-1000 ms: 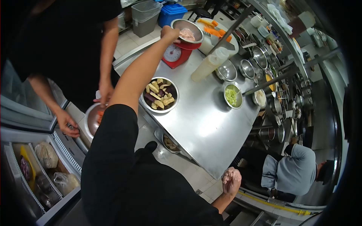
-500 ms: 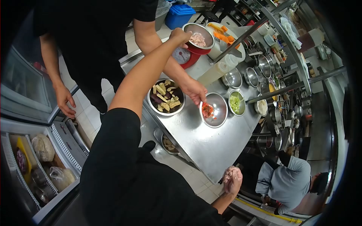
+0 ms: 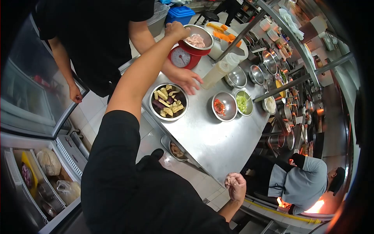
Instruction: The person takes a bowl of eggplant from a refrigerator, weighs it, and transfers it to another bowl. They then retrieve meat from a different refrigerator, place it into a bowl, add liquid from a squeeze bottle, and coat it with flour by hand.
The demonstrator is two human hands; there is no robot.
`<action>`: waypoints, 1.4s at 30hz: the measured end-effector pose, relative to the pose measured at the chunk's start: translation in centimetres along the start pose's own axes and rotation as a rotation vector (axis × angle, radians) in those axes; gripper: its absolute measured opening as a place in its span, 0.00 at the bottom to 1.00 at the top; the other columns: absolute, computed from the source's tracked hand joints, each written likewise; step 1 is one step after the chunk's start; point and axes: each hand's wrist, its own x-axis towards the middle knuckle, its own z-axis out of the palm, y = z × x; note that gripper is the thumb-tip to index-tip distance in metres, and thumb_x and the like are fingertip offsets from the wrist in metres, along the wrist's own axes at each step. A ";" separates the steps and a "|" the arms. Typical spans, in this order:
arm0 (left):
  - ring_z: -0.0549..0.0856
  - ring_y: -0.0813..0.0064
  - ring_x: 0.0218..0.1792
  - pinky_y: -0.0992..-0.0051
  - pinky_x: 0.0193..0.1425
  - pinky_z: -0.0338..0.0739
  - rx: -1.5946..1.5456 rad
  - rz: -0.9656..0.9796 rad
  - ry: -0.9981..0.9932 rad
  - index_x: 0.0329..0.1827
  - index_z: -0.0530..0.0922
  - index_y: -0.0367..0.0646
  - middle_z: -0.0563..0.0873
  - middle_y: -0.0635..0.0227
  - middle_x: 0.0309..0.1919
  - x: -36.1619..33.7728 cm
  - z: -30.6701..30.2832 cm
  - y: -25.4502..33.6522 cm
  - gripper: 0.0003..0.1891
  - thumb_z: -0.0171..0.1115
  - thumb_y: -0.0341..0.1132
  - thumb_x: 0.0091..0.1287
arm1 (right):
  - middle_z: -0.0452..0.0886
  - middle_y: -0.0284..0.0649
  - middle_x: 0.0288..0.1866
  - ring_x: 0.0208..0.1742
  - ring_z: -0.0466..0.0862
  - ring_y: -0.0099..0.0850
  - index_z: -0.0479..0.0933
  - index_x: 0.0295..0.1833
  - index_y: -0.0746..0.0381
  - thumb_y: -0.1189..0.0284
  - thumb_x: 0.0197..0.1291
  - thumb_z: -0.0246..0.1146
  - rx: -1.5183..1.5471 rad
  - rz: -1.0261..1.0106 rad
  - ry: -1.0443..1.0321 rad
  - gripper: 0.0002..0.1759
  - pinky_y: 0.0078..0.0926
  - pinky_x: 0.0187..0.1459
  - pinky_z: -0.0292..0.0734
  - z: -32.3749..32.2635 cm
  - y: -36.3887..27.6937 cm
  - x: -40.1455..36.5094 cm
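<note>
My left hand point(image 3: 176, 31) is closed at the left rim of a steel bowl point(image 3: 208, 36) that holds pale pink raw meat point(image 3: 196, 40). This bowl rests on a red dial scale point(image 3: 181, 57). My right hand point(image 3: 236, 188) is curled around a clump of raw meat point(image 3: 231, 180), off the table's near corner. Below my left forearm sits a bowl of cut eggplant point(image 3: 168, 102). A steel bowl with chopped red pepper point(image 3: 219, 107) stands beside a bowl of chopped green vegetable point(image 3: 241, 103).
A co-worker's open hand point(image 3: 187, 79) reaches over the steel table point(image 3: 218, 146). Squeeze bottles point(image 3: 221, 71) stand beneath a metal rail point(image 3: 288, 89). An open fridge drawer point(image 3: 50, 183) lies at left. Another person in grey point(image 3: 302, 181) works near flames point(image 3: 314, 206).
The co-worker's hand has let go of the red pepper bowl, which now sits closer to the green vegetable bowl. My hands keep nearly the same places. Flames have appeared by the person in grey.
</note>
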 end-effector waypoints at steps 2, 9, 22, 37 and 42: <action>0.74 0.56 0.60 0.66 0.61 0.71 -0.005 -0.032 -0.012 0.54 0.76 0.31 0.76 0.52 0.57 0.0 -0.1 0.1 0.33 0.61 0.53 0.55 | 0.75 0.37 0.27 0.27 0.76 0.24 0.75 0.40 0.67 0.68 0.62 0.61 -0.019 0.021 0.028 0.11 0.16 0.25 0.68 -0.1 0.2 -0.4; 0.85 0.55 0.36 0.58 0.39 0.78 0.871 0.924 -0.237 0.44 0.81 0.46 0.85 0.57 0.39 8.1 6.5 -5.7 0.22 0.70 0.48 0.49 | 0.61 0.31 0.22 0.24 0.64 0.24 0.65 0.31 0.60 0.60 0.66 0.54 0.201 -0.188 0.133 0.16 0.22 0.29 0.64 -2.4 2.7 -0.8; 0.73 0.83 0.32 0.79 0.35 0.67 -0.459 0.708 -0.426 0.42 0.77 0.34 0.78 0.73 0.31 -16.3 -2.2 5.4 0.14 0.51 0.38 0.67 | 0.71 0.54 0.60 0.56 0.78 0.38 0.60 0.63 0.68 0.78 0.59 0.58 0.290 -0.373 0.674 0.26 0.28 0.54 0.77 -13.0 4.3 -10.8; 0.79 0.73 0.40 0.76 0.45 0.73 -0.408 0.702 -1.772 0.47 0.74 0.31 0.80 0.61 0.40 -54.7 18.6 15.5 0.14 0.49 0.29 0.61 | 0.78 0.37 0.30 0.30 0.79 0.23 0.70 0.36 0.60 0.68 0.68 0.51 0.485 -1.187 1.673 0.09 0.15 0.26 0.72 -20.3 12.1 -42.3; 0.82 0.75 0.34 0.79 0.36 0.77 -0.231 0.715 -1.980 0.46 0.73 0.31 0.82 0.61 0.38 -63.6 18.7 17.2 0.13 0.47 0.26 0.60 | 0.74 0.38 0.24 0.19 0.74 0.24 0.70 0.36 0.64 0.72 0.67 0.47 0.279 -1.060 2.628 0.10 0.19 0.20 0.69 -19.1 13.5 -58.7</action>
